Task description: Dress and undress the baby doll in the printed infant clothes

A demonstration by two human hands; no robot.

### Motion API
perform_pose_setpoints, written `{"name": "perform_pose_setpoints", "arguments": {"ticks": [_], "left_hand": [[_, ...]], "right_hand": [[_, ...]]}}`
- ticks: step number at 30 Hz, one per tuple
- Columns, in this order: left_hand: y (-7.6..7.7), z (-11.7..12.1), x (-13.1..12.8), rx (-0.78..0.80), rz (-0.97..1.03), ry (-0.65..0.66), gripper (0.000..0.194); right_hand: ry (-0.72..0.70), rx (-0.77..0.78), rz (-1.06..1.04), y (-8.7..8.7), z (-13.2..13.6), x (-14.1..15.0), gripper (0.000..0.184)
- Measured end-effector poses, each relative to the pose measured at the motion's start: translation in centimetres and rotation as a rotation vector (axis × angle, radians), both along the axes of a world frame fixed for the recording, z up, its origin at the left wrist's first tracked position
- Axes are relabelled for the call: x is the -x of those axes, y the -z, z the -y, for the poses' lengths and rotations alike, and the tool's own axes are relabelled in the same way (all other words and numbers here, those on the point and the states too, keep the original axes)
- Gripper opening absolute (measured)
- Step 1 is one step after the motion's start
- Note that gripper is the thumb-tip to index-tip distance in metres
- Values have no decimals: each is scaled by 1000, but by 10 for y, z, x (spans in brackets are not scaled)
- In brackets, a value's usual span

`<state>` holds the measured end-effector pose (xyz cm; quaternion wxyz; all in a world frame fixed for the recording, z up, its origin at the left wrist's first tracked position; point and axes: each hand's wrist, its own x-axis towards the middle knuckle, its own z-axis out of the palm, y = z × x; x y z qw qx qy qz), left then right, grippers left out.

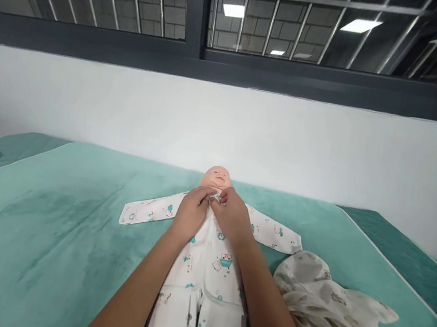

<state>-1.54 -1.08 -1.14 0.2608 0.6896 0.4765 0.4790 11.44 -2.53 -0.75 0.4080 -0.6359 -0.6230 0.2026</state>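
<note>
A baby doll (217, 176) lies on its back, head toward the wall, dressed in a white printed baby outfit (205, 261). Its sleeves stretch out to both sides, and the trouser legs run down toward me. At the collar, my left hand (193, 208) pinches the fabric on the left of the front opening. My right hand (233, 214) pinches the collar on the other side, its fingertips close to those of the left. Whatever small fastening lies between the fingertips is too covered to make out.
Teal bedding (65, 229) covers the surface under the doll. A crumpled white printed cloth (335, 313) lies at the right, near the right sleeve's end. Behind stand a white wall (223, 126) and a dark-framed window (197, 16) with metal bars.
</note>
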Motion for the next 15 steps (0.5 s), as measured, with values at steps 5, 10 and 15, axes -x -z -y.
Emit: {"name": "perform_pose_setpoints", "arguments": {"ticks": [5,10,15], "left_hand": [[1,5,7,-34,-79,64,33],[2,5,7,-77,-97,127,37],[4,6,8,-68,-99,121,37]], "right_hand": [[1,-48,-75,3,-4,1,12],[-30,-100,-325,11,-8,-5,11],[-87,-119,-557,18,-13,-9,22]]}}
